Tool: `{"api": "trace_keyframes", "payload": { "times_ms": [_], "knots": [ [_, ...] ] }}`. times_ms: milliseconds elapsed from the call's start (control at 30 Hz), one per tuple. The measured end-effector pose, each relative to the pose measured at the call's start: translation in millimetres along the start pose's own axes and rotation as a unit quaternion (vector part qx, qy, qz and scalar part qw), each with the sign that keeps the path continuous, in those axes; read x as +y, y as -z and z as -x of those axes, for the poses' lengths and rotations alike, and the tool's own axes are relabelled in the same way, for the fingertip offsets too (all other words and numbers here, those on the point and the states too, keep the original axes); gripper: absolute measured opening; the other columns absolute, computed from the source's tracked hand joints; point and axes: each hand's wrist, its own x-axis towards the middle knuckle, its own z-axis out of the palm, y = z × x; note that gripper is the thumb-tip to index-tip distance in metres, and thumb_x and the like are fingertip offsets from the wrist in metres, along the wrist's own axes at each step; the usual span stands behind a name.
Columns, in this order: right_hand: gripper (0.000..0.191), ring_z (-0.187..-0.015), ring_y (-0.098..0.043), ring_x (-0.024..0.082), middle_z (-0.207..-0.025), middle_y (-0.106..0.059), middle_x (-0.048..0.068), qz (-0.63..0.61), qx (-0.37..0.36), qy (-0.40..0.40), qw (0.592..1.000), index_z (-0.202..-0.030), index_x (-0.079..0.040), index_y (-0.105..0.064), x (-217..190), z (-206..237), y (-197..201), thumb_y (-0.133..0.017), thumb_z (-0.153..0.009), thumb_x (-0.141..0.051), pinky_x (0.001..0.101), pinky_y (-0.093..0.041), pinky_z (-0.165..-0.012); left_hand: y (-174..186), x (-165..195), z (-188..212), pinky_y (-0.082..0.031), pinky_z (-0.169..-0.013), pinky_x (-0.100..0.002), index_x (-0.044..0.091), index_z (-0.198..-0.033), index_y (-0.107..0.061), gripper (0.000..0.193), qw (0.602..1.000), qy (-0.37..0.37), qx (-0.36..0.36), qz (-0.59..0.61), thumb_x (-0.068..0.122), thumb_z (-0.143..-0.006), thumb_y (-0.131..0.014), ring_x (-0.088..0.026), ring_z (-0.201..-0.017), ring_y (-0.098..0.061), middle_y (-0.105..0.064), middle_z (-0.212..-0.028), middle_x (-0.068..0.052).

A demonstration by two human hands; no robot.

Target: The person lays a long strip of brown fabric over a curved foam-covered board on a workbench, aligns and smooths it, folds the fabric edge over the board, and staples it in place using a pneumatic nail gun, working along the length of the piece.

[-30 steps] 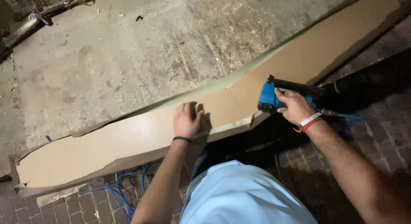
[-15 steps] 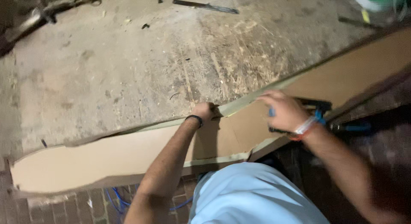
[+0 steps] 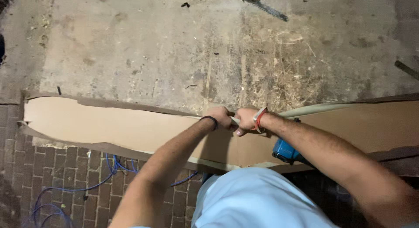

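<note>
A forearm hides most of the blue tool [image 3: 286, 151]; the long brown board [image 3: 109, 123] runs off the right edge.

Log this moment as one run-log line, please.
left hand: grips board edge | right hand: grips same edge | blue tool: beneath right forearm

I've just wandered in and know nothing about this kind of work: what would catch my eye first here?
Probably the two hands meeting mid-picture: the left hand and right hand grip the far edge of a long tan board that runs across the view. Beyond it lies a worn, scratched wooden surface. A blue power tool peeks from under the right forearm, and a blue hose loops over the brick floor at lower left.
</note>
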Motion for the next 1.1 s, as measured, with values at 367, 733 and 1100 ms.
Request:
{"api": "trace_keyframes", "payload": {
  "times_ms": [367, 733, 1100],
  "knots": [
    [0.028, -0.082, -0.074, 0.03, -0.085, -0.076, 0.01, 0.068, 0.147, 0.007, 0.987, -0.088, -0.018, -0.079, -29, 48, 8, -0.089, -0.068, -0.035, 0.0466, -0.057, -0.073, 4, 9, 23, -0.055, -0.086, -0.047, 0.025, -0.1, -0.078, 0.039, 0.988, -0.133, 0.037, -0.071, 0.057, -0.078, -0.077, -0.034, -0.096, -0.071, -0.075, -0.099, -0.012],
    [0.016, -0.081, -0.07, 0.034, -0.083, -0.072, 0.01, 0.039, 0.35, 0.094, 0.931, -0.085, -0.012, -0.067, -7, 68, -37, -0.08, -0.077, -0.018, 0.0468, -0.055, -0.072, -45, -3, 53, -0.053, -0.069, -0.042, 0.011, -0.091, -0.074, 0.022, 0.785, -0.437, 0.434, 0.077, 0.016, -0.072, -0.082, -0.028, -0.082, -0.063, -0.064, -0.085, -0.006],
    [0.018, -0.089, -0.069, 0.023, -0.098, -0.071, 0.005, 0.014, 0.308, 0.06, 0.949, -0.102, -0.014, -0.076, -2, 128, -43, -0.074, -0.089, -0.026, 0.0388, -0.056, -0.08, -78, 2, 88, -0.05, -0.087, -0.043, 0.002, -0.115, -0.067, 0.045, 0.848, -0.351, 0.396, 0.04, 0.017, -0.073, -0.069, -0.035, -0.102, -0.059, -0.065, -0.106, -0.016]
  ]
}}
